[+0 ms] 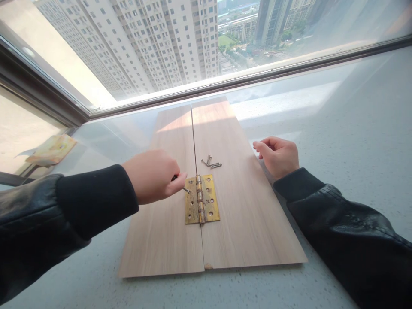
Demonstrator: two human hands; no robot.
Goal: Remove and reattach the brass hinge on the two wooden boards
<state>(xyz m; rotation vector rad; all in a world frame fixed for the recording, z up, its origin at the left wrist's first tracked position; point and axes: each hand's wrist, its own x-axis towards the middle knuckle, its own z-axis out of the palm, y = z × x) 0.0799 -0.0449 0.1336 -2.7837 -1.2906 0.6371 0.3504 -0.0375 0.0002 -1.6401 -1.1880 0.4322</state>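
Observation:
My left hand point(154, 177) is closed around a screwdriver point(186, 189); only a bit of its dark handle and the metal shaft show. The shaft's tip points down at the left leaf of a worn brass hinge point(208, 210), by one of its holes. This hinge lies open across the seam between a left wooden board point(161, 240) and a right wooden board point(251, 231). My right hand point(278, 155), fingers curled in a loose fist, is by the right board's outer edge, with nothing visible in it. Several loose screws point(210, 163) lie on the right board beyond the hinge.
Both boards lie side by side on a pale speckled sill point(347, 128). A window frame point(225, 79) runs along the back, with tall buildings outside. At the far left sits a yellowish packet point(51, 149). The right board has a chipped spot at its near corner.

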